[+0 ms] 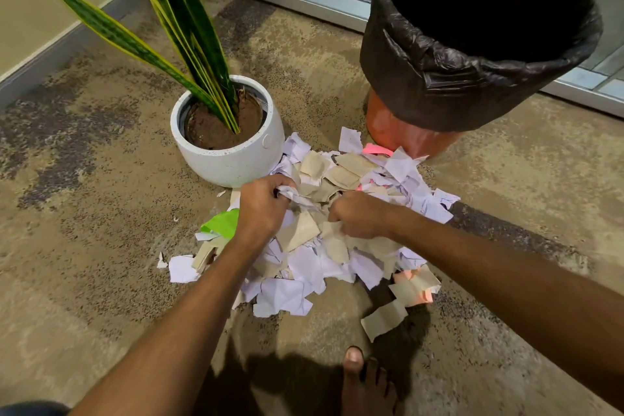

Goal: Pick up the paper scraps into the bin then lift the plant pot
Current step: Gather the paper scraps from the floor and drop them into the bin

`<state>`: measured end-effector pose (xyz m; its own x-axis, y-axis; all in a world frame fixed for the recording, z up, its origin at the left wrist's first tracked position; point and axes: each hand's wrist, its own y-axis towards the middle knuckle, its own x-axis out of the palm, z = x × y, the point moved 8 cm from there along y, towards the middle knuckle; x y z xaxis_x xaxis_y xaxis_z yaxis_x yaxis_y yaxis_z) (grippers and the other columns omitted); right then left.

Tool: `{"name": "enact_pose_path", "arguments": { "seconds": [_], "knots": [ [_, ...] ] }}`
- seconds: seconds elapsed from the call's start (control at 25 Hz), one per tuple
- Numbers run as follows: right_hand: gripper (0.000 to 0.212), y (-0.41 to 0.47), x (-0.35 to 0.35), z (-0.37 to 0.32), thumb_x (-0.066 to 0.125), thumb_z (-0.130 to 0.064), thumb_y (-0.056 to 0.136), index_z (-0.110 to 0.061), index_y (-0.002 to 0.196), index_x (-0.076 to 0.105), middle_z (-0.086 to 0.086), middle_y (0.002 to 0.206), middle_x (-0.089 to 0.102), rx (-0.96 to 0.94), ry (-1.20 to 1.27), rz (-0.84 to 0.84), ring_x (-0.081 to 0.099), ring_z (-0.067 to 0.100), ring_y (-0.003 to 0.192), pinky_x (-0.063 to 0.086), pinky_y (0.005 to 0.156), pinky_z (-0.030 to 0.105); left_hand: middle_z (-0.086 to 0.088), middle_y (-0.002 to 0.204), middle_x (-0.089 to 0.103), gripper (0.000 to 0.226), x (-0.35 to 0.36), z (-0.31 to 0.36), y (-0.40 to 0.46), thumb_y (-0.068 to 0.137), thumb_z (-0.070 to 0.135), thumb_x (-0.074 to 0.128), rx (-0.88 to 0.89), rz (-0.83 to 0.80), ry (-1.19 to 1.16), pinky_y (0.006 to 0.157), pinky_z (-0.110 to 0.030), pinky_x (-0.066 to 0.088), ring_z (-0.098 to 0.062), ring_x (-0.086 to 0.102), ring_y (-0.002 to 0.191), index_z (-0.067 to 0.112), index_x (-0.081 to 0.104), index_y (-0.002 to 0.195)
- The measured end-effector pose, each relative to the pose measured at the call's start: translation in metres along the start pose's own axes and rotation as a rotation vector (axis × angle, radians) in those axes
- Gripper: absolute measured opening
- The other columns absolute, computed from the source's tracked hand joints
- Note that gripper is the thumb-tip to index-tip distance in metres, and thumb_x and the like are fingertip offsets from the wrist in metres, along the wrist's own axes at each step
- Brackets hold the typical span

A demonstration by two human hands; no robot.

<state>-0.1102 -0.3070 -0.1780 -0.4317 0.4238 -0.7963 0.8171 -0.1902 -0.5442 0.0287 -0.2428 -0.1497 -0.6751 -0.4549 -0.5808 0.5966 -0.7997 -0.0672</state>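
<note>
Two bare hands are down in the heap of torn paper scraps [337, 213], white, beige, pink and one green piece, spread on the mottled brown carpet [101, 213]. Left hand [261, 208]: fingers curled inward, pinching a crumpled white scrap at the fingertips; knuckles point up and away, back of the hand toward the camera. Wrist is straight, and the forearm runs back down to the lower left of the view. Right hand [359, 214]: fingers curled down into the scraps, gripping beige and white pieces beneath the palm; exact fingertip contact is hidden by the hand itself. Its forearm runs back to the lower right edge. The two hands sit close together near the middle of the heap, not touching.

The white round ceramic plant pot [233, 152] with long green, yellow-edged leaves stands on the carpet just beyond the left hand, the scraps touching its base. The orange bin lined with a black plastic bag [472, 54] stands upright at the far right edge of the heap, mouth open. A bare foot [366, 382] rests on the carpet near the bottom edge.
</note>
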Motion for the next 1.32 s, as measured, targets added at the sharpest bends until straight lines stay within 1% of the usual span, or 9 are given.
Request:
{"name": "enact_pose_path", "arguments": {
  "seconds": [0.2,0.48,0.64,0.76,0.96,1.08,1.16,1.24,1.32],
  "knots": [
    [0.042,-0.019,-0.055,0.024,0.065,-0.006,0.078,-0.015,0.052,0.033,0.001,0.054,0.036,0.135,0.072,0.182,0.039,0.021,0.067,0.022,0.055,0.033,-0.001,0.076,0.070,0.038,-0.008,0.034,0.011,0.078,-0.016,0.057,-0.035,0.039,-0.245,0.060,-0.023,0.059,-0.012,0.071,0.061,0.019,0.070,0.075],
    [0.015,-0.060,-0.081,0.046,0.065,-0.014,0.085,0.000,0.086,0.070,0.019,0.083,0.067,0.211,0.083,0.250,0.055,0.032,0.086,0.040,0.067,0.038,0.002,0.067,0.071,0.034,-0.019,0.095,0.027,0.080,-0.004,0.062,0.096,0.019,-0.138,0.053,-0.033,0.059,-0.017,0.070,0.055,0.027,0.070,0.068],
    [0.012,-0.107,-0.124,0.047,0.070,-0.015,0.083,-0.003,0.085,0.074,0.010,0.060,0.056,0.178,0.134,0.361,0.050,0.014,0.059,0.043,0.063,0.031,-0.002,0.064,0.070,0.029,-0.025,0.114,0.030,0.076,-0.001,0.070,0.112,-0.050,-0.010,0.063,-0.039,0.061,-0.020,0.068,0.057,0.027,0.070,0.068],
    [0.009,-0.156,-0.180,0.059,0.074,-0.020,0.083,-0.013,0.086,0.076,-0.004,0.048,0.056,0.229,0.261,0.540,0.046,0.000,0.042,0.037,0.043,0.009,-0.012,0.072,0.072,0.025,-0.032,0.146,0.024,0.074,-0.002,0.071,0.101,-0.110,-0.070,0.069,-0.045,0.061,-0.031,0.070,0.067,0.023,0.072,0.070],
    [0.012,-0.218,-0.240,0.102,0.061,-0.039,0.087,-0.033,0.098,0.063,-0.019,0.085,0.063,0.359,0.527,1.011,0.058,0.001,0.072,0.047,0.070,0.023,-0.015,0.084,0.071,0.009,-0.047,0.240,0.030,0.082,0.004,0.067,0.273,-0.003,-0.268,0.055,-0.033,0.059,-0.024,0.068,0.065,0.010,0.072,0.087],
    [0.018,-0.212,-0.244,0.137,0.052,-0.042,0.093,-0.028,0.098,0.062,-0.014,0.085,0.058,0.500,0.507,1.031,0.054,0.005,0.076,0.039,0.074,0.023,0.000,0.089,0.066,0.002,-0.036,0.285,0.047,0.090,0.020,0.060,0.393,0.038,-0.094,0.070,-0.029,0.056,-0.013,0.064,0.079,0.021,0.061,0.089],
    [0.016,-0.205,-0.246,0.148,0.054,-0.038,0.093,-0.026,0.096,0.065,-0.009,0.090,0.060,0.538,0.455,1.037,0.054,0.006,0.078,0.039,0.071,0.020,0.012,0.075,0.050,0.018,-0.015,0.298,0.066,0.095,0.030,0.050,0.358,-0.009,0.078,0.056,-0.010,0.041,-0.003,0.050,0.066,0.025,0.049,0.078],
    [0.023,-0.200,-0.248,0.153,0.059,-0.029,0.091,-0.014,0.107,0.066,-0.002,0.104,0.064,0.547,0.377,1.082,0.059,0.012,0.093,0.047,0.079,0.027,0.010,0.069,0.039,0.029,0.004,0.306,0.082,0.097,0.028,0.045,0.376,-0.039,0.196,0.048,-0.011,0.030,-0.006,0.041,0.064,0.025,0.038,0.069],
    [0.030,-0.193,-0.246,0.159,0.063,-0.025,0.086,-0.005,0.108,0.065,0.009,0.108,0.067,0.570,0.304,1.075,0.061,0.020,0.099,0.051,0.083,0.039,0.003,0.087,0.052,0.013,0.020,0.315,0.091,0.095,0.024,0.048,0.483,-0.063,0.289,0.063,-0.018,0.041,-0.011,0.048,0.084,0.021,0.047,0.082]
  ]
}}
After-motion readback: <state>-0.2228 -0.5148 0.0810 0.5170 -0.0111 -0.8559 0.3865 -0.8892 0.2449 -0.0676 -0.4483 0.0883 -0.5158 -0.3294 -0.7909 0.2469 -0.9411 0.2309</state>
